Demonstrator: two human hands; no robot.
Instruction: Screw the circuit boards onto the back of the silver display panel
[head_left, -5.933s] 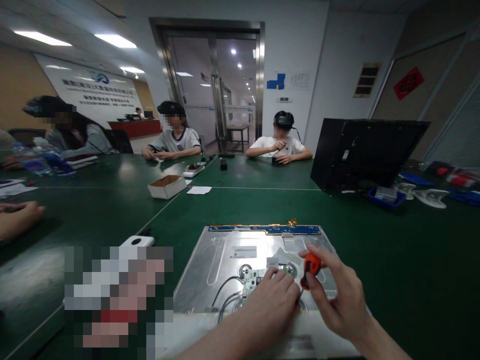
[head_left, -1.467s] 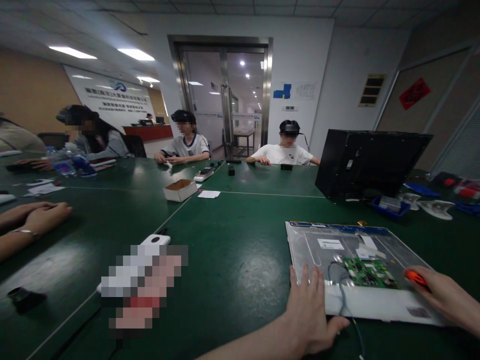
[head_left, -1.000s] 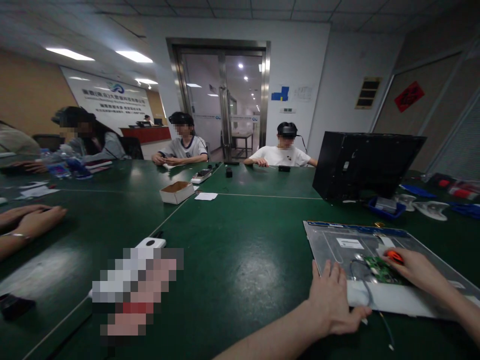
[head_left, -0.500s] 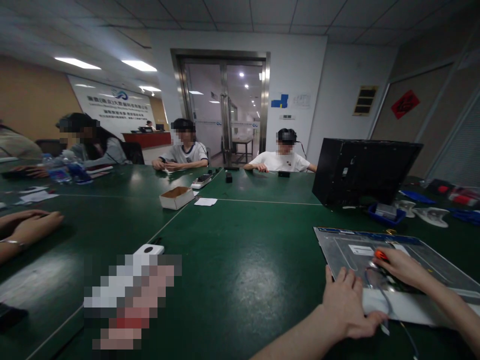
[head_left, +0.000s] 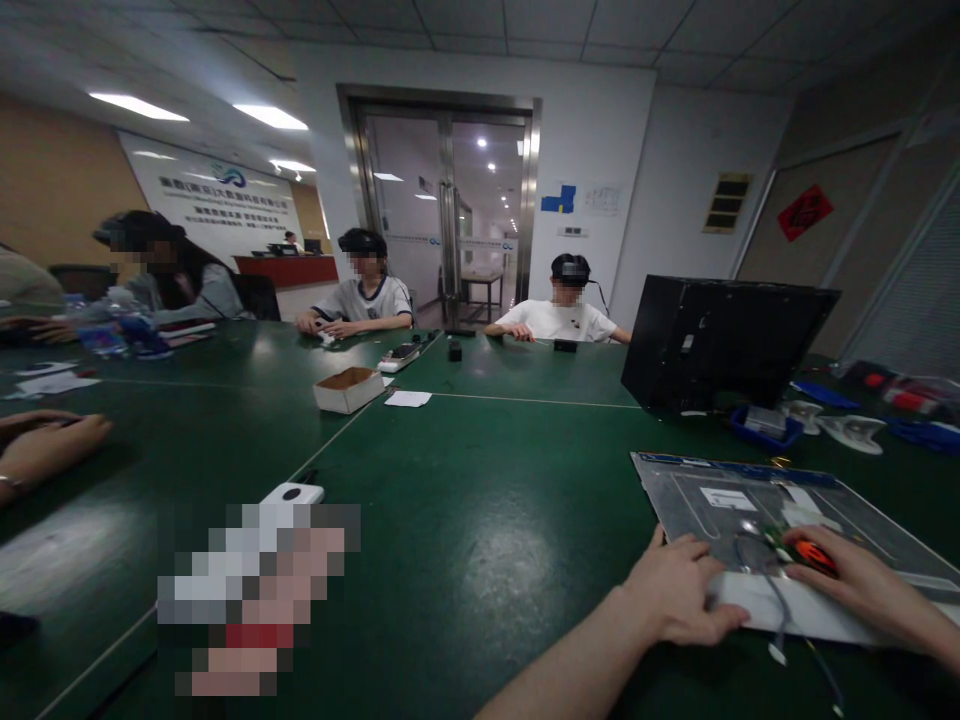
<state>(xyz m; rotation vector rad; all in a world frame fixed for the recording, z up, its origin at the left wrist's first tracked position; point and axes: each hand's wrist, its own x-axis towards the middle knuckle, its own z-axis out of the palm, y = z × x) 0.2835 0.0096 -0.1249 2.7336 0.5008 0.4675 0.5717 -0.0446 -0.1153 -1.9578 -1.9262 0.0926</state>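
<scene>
A flat grey display panel (head_left: 694, 500) lies on the green table at the right, a blue circuit strip (head_left: 742, 468) along its far edge and a white strip along its near edge. My left hand (head_left: 679, 590) rests on its near left corner, fingers stretched out and thumb apart. In my right hand (head_left: 870, 585) is a screwdriver (head_left: 816, 557) with an orange and black handle, held low over the panel; its tip cannot be made out. Close by is a small green circuit board (head_left: 776, 545). Thin cables (head_left: 780, 615) hang over the near edge.
Behind the panel stands a black monitor housing (head_left: 705, 345), beside a blue tray (head_left: 765, 428) holding a grey block. A small open box (head_left: 348, 390) and a white paper (head_left: 407, 398) lie mid-table. Several people sit around the table; a co-worker's hands (head_left: 56, 440) are at far left.
My right hand has moved right and nearer me with the screwdriver, whose handle now lies lower over the panel. My left hand stays at the corner, shifted slightly. The view has turned a little.
</scene>
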